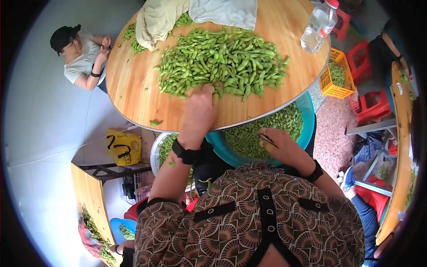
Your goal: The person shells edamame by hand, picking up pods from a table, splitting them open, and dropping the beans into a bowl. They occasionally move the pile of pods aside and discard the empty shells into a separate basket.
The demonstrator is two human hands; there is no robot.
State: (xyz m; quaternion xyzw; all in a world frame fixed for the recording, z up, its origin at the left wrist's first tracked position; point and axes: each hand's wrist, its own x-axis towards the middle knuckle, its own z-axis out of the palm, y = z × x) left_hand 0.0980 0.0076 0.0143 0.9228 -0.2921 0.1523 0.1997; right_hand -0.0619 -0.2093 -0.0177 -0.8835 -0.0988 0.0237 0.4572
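Note:
Green soybean pods (222, 60) lie in a broad heap on the round wooden table (138, 98). At the heap's near edge, my left hand (201, 107) has its fingers curled down on the pods, with the fingertips partly hidden among them. My right hand (287, 149) is over a teal basin (307, 109) below the table edge. Its fingers are closed around a small tool with a dark, narrow metal edge (268, 140); its exact kind is unclear. Inside the basin are many small green beans or pods (249, 133). One loose pod (156, 122) rests near the table's front edge.
A white basket (155, 153) of green pieces stands left of the basin. A clear bottle (318, 29) and cloths (222, 12) are on the table. An orange crate (337, 89) and red stools (359, 60) are at right. Another person (82, 62) sits at left.

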